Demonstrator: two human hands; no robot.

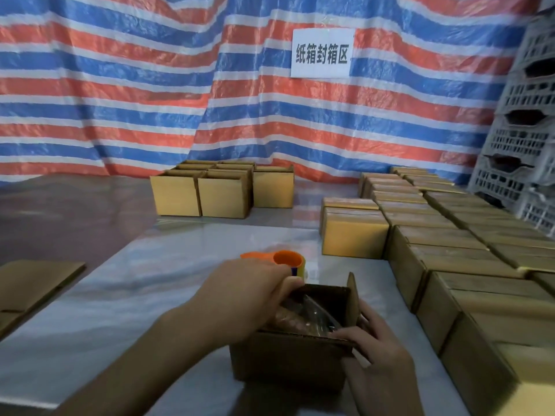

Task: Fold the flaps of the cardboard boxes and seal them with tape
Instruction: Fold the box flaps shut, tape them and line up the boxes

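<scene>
A small open cardboard box (288, 361) stands on the table just in front of me, with a clear plastic-wrapped item (303, 318) inside. My left hand (249, 298) reaches over the box's left side, its fingers curled over the far-left flap at the rim. My right hand (375, 352) holds the box's near right corner, its fingers curled on the right flap (354, 295), which stands upright. An orange tape dispenser (285, 261) lies just beyond the box, partly hidden behind my left hand.
Rows of closed boxes (450, 235) fill the table's right side. A group of open boxes (222, 187) stands at the back centre. Flattened cardboard (30, 283) lies at the left edge. Grey plastic crates (522, 130) are stacked at the far right, before a striped tarp.
</scene>
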